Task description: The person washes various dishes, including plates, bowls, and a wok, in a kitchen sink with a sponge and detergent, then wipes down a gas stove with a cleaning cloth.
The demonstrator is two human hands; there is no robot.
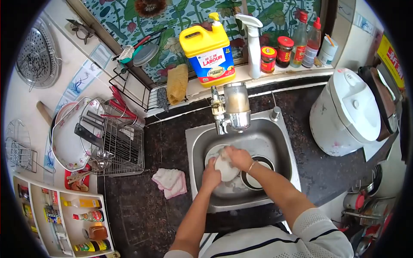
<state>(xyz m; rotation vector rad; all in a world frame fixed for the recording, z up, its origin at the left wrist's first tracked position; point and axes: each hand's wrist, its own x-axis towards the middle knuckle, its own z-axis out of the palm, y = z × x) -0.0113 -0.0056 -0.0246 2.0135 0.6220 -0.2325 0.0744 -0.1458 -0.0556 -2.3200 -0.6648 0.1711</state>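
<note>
A pale round plate (227,168) is held tilted over the steel sink (275,142). My left hand (211,175) grips its left edge with the fingers closed round it. At the plate's upper right, my right hand (238,158) is closed, pressed on the plate's face; something pale shows at its fingertips, too small to make out. A dark-rimmed bowl (254,182) lies in the sink under my right wrist. Another pale dish lies partly hidden behind the held plate. Above the hands is the tap with a filter (236,103).
A pink-edged cloth (170,182) lies left of the sink, near a wire rack (140,150) with knives. A yellow detergent jug (208,56), spray bottle (254,47) and several jars line the sill. A white cooker (344,114) stands right.
</note>
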